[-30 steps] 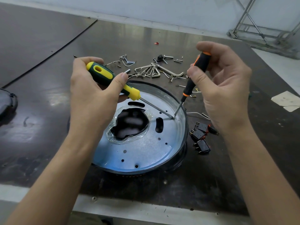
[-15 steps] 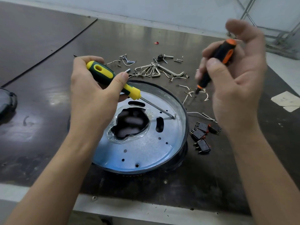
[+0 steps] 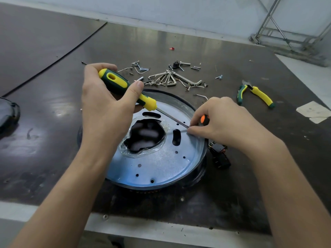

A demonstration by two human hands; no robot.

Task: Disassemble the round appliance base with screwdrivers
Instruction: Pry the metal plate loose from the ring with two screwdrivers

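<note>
Gripping green-yellow screwdriver (image 3: 118, 83) in left hand (image 3: 105, 108), right hand (image 3: 223, 124) curled round orange-black screwdriver (image 3: 204, 119), resting on round base (image 3: 161, 167)

The right hand (image 3: 226, 126) hides the tip of the yellow-green screwdriver (image 3: 116, 80) and all but the orange-black butt of a 2nd screwdriver (image 3: 204, 119), while a dark object (image 3: 8, 115) is cut off at left.

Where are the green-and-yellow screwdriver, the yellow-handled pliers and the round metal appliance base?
green-and-yellow screwdriver (image 3: 114, 80): head view, handle middle.
yellow-handled pliers (image 3: 261, 95): head view, yellow handle.
round metal appliance base (image 3: 161, 167): head view, bare plate near front.
</note>
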